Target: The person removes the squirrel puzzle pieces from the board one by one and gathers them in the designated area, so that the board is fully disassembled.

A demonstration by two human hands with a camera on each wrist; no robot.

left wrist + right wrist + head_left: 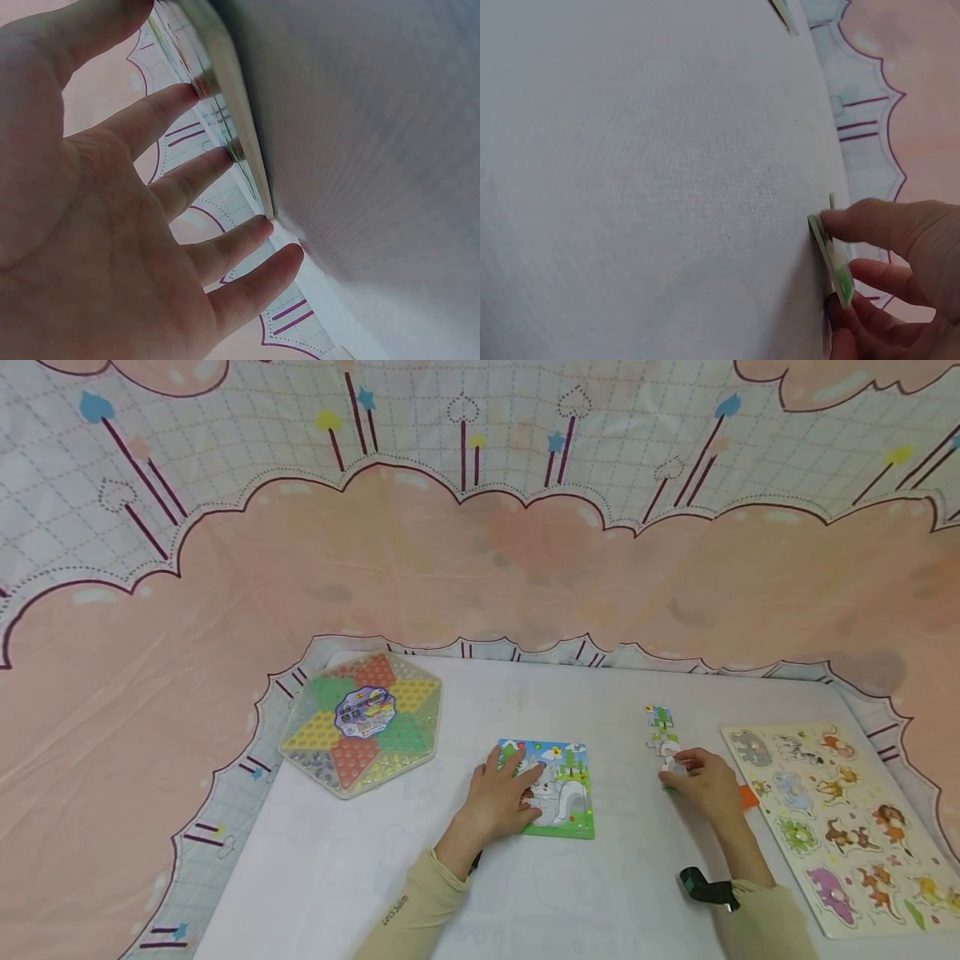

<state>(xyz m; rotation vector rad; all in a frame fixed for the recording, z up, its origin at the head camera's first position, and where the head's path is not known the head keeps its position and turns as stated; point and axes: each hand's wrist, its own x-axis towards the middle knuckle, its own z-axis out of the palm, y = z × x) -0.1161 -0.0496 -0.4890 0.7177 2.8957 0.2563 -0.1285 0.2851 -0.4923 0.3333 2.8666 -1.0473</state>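
A square jigsaw puzzle (570,828) with a grey squirrel, trees and blue sky lies on the white table. My left hand (489,795) rests over its left part with spread fingers, covering some of the picture. From the left wrist view, several fingertips touch the puzzle top beside its pale board edge (247,120). To the right, my right hand (707,783) pinches a small puzzle piece (843,279), tilted up with green on its face, between thumb and fingers. Just beyond that hand, more loose puzzle pieces (660,718) lie in a column.
A hexagonal board with red, green and yellow triangles (412,735) lies at the back left under a clear cover. On the right is a wooden animal puzzle board (806,877), with an orange item (748,797) by its left edge. Patterned cloth (480,577) hangs behind.
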